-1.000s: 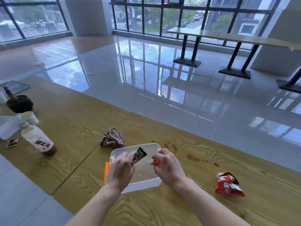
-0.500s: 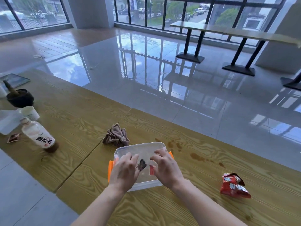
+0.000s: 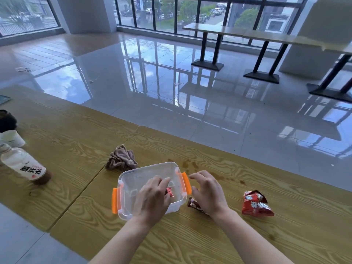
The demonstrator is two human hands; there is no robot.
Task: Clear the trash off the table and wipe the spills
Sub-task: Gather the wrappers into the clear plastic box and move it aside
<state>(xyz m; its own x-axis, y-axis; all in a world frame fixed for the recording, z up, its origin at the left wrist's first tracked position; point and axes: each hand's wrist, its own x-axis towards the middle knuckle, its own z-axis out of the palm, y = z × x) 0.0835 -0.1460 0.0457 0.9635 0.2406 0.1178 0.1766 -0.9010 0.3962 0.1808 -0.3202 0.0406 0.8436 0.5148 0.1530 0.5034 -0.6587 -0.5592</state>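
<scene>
Wooden surface: two boards joined along a seam running from the near-left edge to the far edge, just left of the container.

Clear plastic container, orange clip handles on its two short ends; long axis runs from near-left to far-right. Stands close to the near edge.

Left hand: inside the container, fingers curled together over a small red wrapper piece; whether it is pinched or merely touched cannot be told.

Right hand: just right of the container's orange handle, fingers spread and curved, holding nothing visible. Beneath its palm lies a dark brown wrapper, long axis near-right to far-left, flat on the surface.

Crumpled red snack bag: right of the right hand, apart from it, with open wood around it.

Brown cloth: bunched, just beyond the container's far-left corner.

Brown spill stains: beyond the container, trailing right.

Bottle with white label, tilted, far left; white paper cup beyond it. Open wood lies between bottle and cloth.
</scene>
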